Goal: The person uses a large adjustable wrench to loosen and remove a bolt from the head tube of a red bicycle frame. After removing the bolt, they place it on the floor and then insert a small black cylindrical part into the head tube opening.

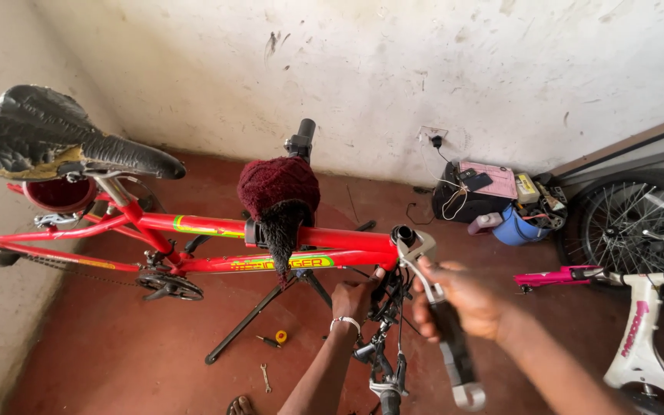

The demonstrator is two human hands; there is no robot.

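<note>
Saddle (48,138): black and worn, at the far left, on top of the seat post of the red bicycle frame (217,244).
Bucket (59,194): dark red, on the floor behind the frame, under the saddle.
Chainring (169,286): black, below the frame on the left side, with the chain going to the left edge.
Cloth (278,196): dark red and woolly, it hangs over the clamp of the repair stand (259,311) that holds the frame off the floor.
Floor tools: a small spanner (266,377) and a screwdriver with yellow end (273,339) lie on the red floor near the stand legs.
Left hand (356,297): closed around the front of the frame just under the head tube (403,237), with a white band on the wrist.
Wrench (439,319): big and adjustable, its jaws sit on the top of the head tube, its handle points down toward the camera.
Right hand (466,301): wrapped tight around the middle of the wrench handle.
Handlebar parts (384,361): black, they hang below the left hand with cables.
Bags and boxes (497,200): a pile against the white wall, right of the frame.
Wheel (630,223): spoked, at the far right, behind a white and pink small bicycle (639,330).
</note>
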